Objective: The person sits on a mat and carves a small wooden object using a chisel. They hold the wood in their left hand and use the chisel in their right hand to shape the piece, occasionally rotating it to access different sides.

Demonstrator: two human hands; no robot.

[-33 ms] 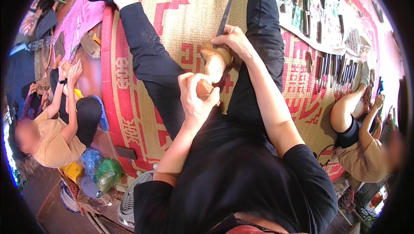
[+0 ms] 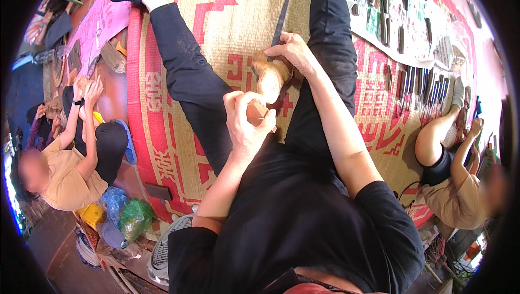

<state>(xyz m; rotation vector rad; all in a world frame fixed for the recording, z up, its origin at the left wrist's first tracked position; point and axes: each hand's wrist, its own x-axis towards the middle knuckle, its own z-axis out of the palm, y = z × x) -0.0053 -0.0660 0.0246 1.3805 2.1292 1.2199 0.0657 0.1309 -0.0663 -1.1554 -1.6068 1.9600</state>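
A pale brown carved piece of wood lies between my legs, above the woven mat. Its near end is a reddish, flat-cut block, and my left hand is closed around that end. At the far end, my right hand grips a dark, narrow file whose long blade points away from me. The near part of the file is hidden by my fingers, which sit against the wood's far knob. The underside of the carving is out of sight.
Several handled carving tools lie on a pale sheet at far right, with more tools on the mat nearer. People sit at left and right. A dark flat block and a grey fan are at my left.
The file's far tip has swung slightly left, and my right hand has shifted a little with it. The carving and my left hand stay nearly in place.
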